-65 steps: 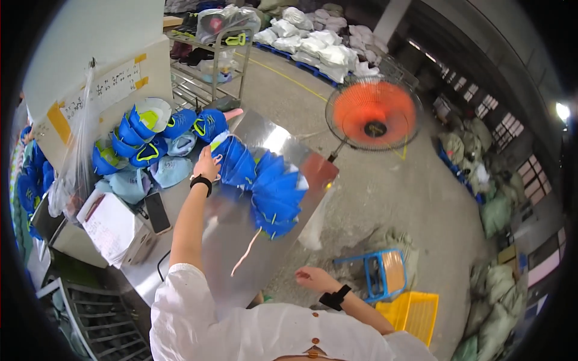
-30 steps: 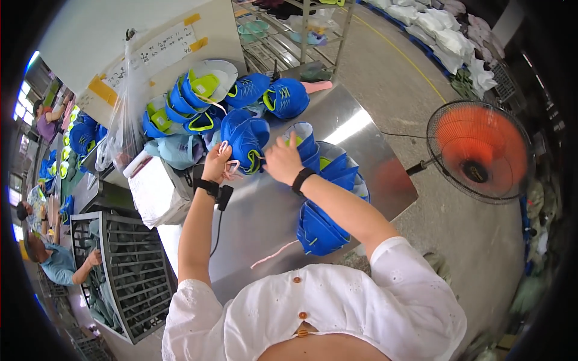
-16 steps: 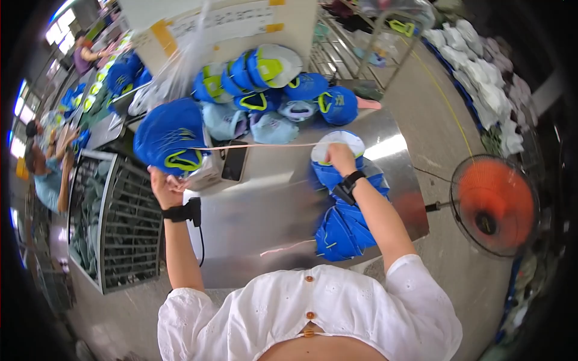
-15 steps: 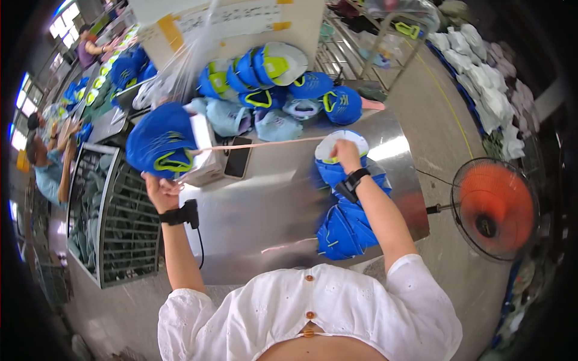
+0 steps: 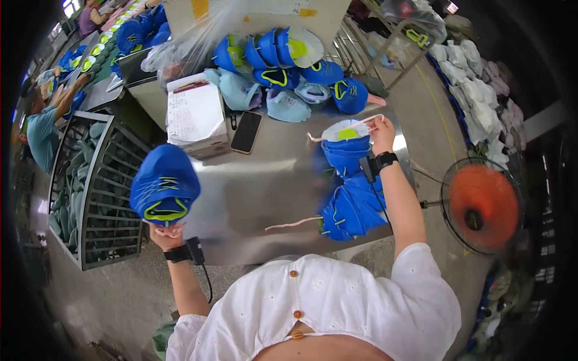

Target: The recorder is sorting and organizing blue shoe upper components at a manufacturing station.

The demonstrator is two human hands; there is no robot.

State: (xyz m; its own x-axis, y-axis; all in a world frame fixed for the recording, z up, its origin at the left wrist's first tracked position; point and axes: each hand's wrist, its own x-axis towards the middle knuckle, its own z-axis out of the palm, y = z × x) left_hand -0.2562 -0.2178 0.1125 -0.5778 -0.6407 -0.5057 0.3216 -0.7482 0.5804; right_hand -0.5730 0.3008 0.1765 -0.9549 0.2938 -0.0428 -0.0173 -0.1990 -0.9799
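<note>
My left hand [image 5: 166,234] is closed on the heel end of a blue shoe upper [image 5: 164,180] with a lime collar, held raised at the table's left side. More uppers may lie beneath it; I cannot tell. In my right hand [image 5: 382,133], a thin pink cord [image 5: 363,122] is pinched, its free end trailing left over a stack of blue uppers [image 5: 346,155] with a white-lined piece on top. Nearer me sits another blue bundle [image 5: 352,210], with a pink cord end [image 5: 295,224] sticking out to its left.
On the metal table [image 5: 259,192] are a phone [image 5: 246,132], a paper-topped box [image 5: 195,117] and blue and light-blue uppers [image 5: 289,105] at the back. A fan [image 5: 481,204] stands right; a caged cart [image 5: 111,192] left. A co-worker [image 5: 42,129] works beyond it.
My left hand has brought the blue upper nearer to me, uncovering the box. The cord no longer stretches across to the left; my right hand has lifted it up and right from the stack.
</note>
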